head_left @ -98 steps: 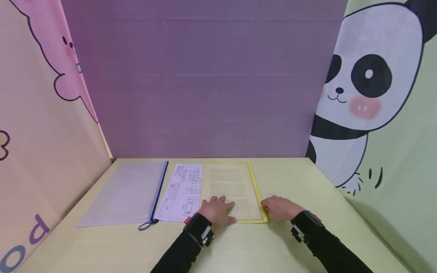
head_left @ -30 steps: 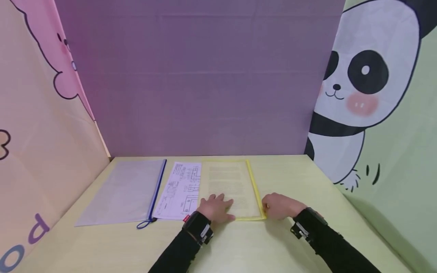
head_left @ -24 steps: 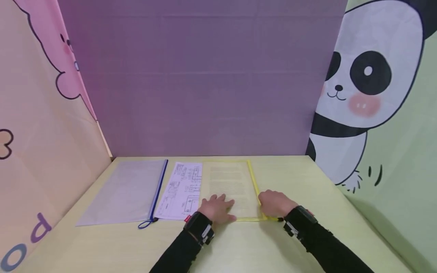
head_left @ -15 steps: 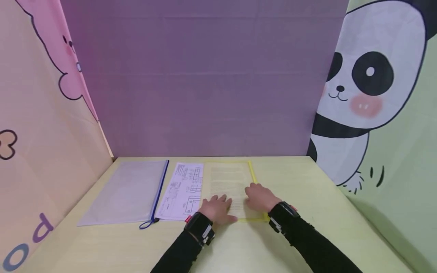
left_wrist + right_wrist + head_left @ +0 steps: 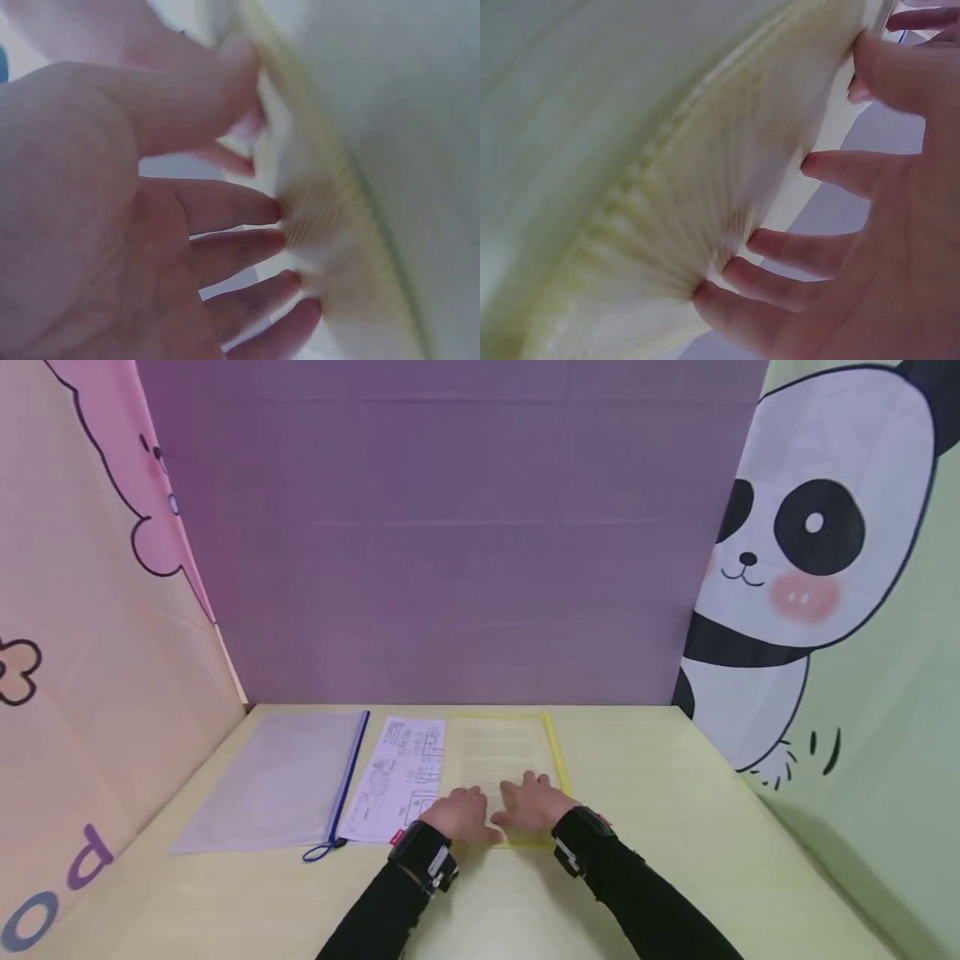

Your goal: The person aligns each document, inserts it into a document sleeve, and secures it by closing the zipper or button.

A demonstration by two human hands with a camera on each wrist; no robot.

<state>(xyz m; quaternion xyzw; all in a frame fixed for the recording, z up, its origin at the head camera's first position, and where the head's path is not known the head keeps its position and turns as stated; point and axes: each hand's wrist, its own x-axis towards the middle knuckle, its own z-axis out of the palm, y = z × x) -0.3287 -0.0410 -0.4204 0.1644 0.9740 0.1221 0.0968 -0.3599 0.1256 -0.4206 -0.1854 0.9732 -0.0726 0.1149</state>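
A translucent zip document folder with yellow edging [image 5: 491, 747] lies flat on the table, and a sheet of printed text shows through it. My left hand [image 5: 459, 816] rests near its lower left part, and my right hand [image 5: 534, 802] lies on its lower right part, close beside the left. In the left wrist view the fingers [image 5: 232, 206] are extended, their tips touching the folder's surface. The right wrist view shows spread fingers [image 5: 810, 251] whose tips press on the film. Both hands hide the folder's lower area.
A sheet with line drawings [image 5: 390, 777] lies just left of the yellow folder, partly hidden at its lower right by the left hand. Farther left is a clear folder with a blue zip [image 5: 277, 785] and a blue cord loop [image 5: 318, 853]. Fabric walls enclose the table [image 5: 637, 768].
My right hand has left the folder's yellow zip edge at the right and moved left onto the folder. My left hand has shifted slightly left and its fingers have drawn closer together.
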